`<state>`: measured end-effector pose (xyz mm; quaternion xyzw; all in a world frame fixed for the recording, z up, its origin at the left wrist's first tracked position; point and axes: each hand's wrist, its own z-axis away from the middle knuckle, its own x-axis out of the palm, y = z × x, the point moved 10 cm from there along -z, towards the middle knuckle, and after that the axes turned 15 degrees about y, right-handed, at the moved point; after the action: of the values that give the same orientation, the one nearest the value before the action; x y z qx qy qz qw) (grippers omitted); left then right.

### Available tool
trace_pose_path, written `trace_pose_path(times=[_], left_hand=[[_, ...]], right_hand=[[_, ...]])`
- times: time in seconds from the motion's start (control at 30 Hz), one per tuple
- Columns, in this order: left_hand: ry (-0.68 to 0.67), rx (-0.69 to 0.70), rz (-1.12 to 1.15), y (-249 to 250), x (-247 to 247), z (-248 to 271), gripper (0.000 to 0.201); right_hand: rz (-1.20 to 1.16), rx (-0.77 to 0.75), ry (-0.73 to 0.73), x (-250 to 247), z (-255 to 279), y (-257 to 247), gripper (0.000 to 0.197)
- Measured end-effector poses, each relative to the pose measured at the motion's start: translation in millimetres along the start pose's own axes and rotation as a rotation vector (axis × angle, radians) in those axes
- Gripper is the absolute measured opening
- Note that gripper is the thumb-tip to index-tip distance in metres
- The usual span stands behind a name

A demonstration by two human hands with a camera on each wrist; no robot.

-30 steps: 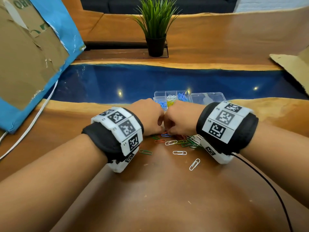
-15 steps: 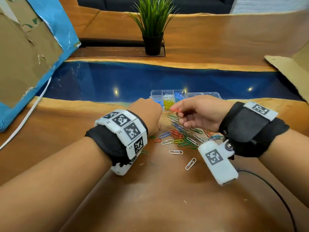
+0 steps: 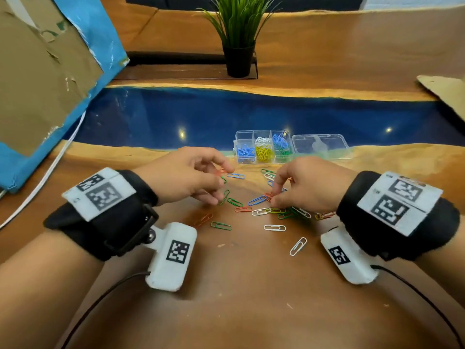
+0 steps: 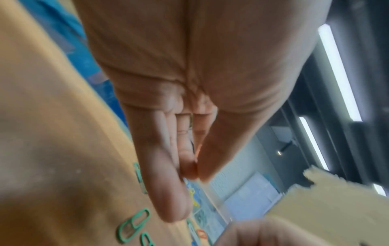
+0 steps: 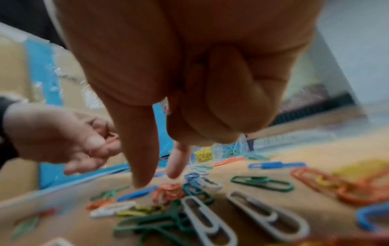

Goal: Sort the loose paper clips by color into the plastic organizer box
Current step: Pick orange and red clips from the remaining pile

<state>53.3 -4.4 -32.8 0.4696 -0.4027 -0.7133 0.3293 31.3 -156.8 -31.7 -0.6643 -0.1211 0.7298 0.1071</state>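
1. Bare forearms, no sleeves.
2. A wide black strap (image 3: 118, 220) wraps the left wrist, another black band (image 3: 400, 215) the right.
3. White square-coded tags (image 3: 100, 192) sit on both.
4. White camera pods (image 3: 173, 255) hang beneath, trailing black cables (image 3: 100, 303).

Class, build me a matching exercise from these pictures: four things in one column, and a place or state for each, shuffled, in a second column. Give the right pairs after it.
Things:
1. left hand
2. right hand
3. yellow clips
4. potted plant

Places or states:
A. in a middle compartment of the organizer box
B. pinching an orange clip above the table
C. at the far side, beyond the blue strip
D. fingertips down in the loose clips

Pairs: 1-B, 2-D, 3-A, 4-C
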Motion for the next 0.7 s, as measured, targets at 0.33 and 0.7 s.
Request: trace_pose_path(times=[0.33,0.7], left_hand=[[-0.017,-0.027,-0.303,-22,-4,9,0.012],[0.0,0.103,-0.881,-17,1,11,0.006]], right_hand=[[-0.049,0.055,-0.04,0,-5,-3,0.015],[-1.052,0.466,-0.321,20,1,-2,0.021]])
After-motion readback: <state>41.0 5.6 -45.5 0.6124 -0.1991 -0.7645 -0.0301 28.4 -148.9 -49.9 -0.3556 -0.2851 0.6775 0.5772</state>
